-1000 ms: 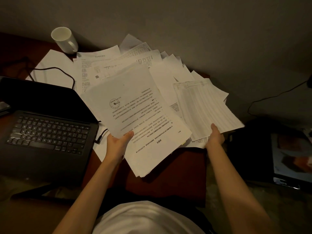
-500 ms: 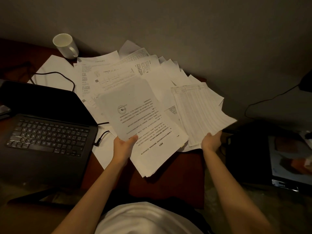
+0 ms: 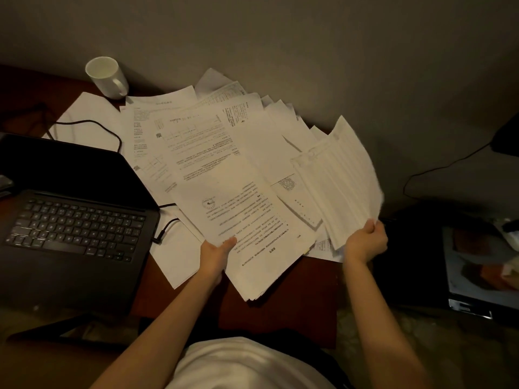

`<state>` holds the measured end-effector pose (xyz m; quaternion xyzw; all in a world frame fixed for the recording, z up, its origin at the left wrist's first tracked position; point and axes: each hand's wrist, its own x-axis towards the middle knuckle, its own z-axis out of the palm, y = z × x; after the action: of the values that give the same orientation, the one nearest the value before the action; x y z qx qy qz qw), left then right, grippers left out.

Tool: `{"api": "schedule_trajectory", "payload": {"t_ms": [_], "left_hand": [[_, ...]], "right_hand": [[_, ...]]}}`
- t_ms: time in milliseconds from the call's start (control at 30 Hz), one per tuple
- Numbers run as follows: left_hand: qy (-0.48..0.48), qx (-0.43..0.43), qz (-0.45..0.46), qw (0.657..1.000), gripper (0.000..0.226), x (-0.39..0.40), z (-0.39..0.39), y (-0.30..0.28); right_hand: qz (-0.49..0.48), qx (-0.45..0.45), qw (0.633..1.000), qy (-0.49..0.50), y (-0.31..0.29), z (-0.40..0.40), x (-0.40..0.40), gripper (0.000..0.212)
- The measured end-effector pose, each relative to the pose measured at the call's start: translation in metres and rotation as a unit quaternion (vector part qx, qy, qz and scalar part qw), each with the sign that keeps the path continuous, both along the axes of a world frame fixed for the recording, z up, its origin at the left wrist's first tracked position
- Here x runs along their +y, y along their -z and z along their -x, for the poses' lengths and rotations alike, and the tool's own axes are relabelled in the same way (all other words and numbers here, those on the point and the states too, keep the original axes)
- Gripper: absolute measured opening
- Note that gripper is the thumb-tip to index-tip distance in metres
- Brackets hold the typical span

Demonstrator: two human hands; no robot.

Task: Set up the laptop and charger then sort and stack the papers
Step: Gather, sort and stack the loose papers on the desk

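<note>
Over the desk (image 3: 280,310), left hand (image 3: 214,255) pinching stamped stack (image 3: 241,220), right hand (image 3: 365,241) gripping lifted sheets (image 3: 342,181)

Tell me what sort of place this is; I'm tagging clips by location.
Probably a home desk or small office corner: an open black laptop, loose printed white papers over a reddish-brown wooden desk, and a white ceramic mug by the wall.

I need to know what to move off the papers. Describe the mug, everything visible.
The mug is white, glossy like ceramic, cylindrical, with a loop handle on its right side as seen. It stands upright at the far left corner of the desk, close to the wall. Its inside looks pale; I cannot tell whether it holds anything. Its base meets the far edge of the spread papers. Neither hand touches it.
</note>
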<state>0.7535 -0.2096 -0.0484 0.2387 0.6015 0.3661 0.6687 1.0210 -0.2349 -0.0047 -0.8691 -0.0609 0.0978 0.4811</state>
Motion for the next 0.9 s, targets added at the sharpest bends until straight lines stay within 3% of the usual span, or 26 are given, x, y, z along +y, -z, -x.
{"api": "schedule_trajectory", "payload": {"t_ms": [133, 233, 333, 400, 467, 567, 633, 800, 900], "left_hand": [[-0.004, 0.01, 0.011, 1.0, 0.038, -0.003, -0.001, 0.001], [-0.005, 0.021, 0.027, 0.999, 0.039, -0.005, 0.001, 0.005], [-0.025, -0.042, 0.065, 0.997, 0.045, -0.008, 0.003, 0.008], [-0.074, -0.109, 0.105, 0.986, 0.053, -0.01, 0.004, 0.005], [-0.104, -0.121, 0.115, 0.981, 0.061, -0.01, 0.007, 0.006], [-0.12, -0.145, 0.106, 0.976, 0.073, -0.011, 0.005, 0.007], [-0.118, -0.171, 0.1, 0.973, 0.068, -0.012, 0.002, 0.008], [-0.102, -0.16, 0.098, 0.977, 0.085, -0.009, 0.001, 0.008], [-0.12, -0.127, 0.116, 0.978, 0.072, -0.008, -0.002, 0.005]], "right_hand": [[-0.111, 0.176, 0.976, 0.057, -0.02, 0.009, 0.013, 0.009], [-0.115, 0.291, 0.95, 0.0, -0.022, 0.035, 0.014, 0.01], [-0.063, 0.302, 0.946, -0.097, -0.003, 0.073, -0.002, 0.005], [-0.047, 0.334, 0.933, -0.124, 0.015, 0.099, -0.022, 0.005], [-0.039, 0.362, 0.921, -0.136, 0.027, 0.117, -0.04, 0.009], [0.04, 0.291, 0.94, -0.175, 0.034, 0.117, -0.05, 0.01], [0.075, 0.246, 0.945, -0.201, 0.034, 0.11, -0.046, 0.01], [0.085, 0.33, 0.911, -0.233, 0.042, 0.103, -0.044, 0.017], [0.098, 0.366, 0.884, -0.273, 0.047, 0.103, -0.049, 0.026]]}}
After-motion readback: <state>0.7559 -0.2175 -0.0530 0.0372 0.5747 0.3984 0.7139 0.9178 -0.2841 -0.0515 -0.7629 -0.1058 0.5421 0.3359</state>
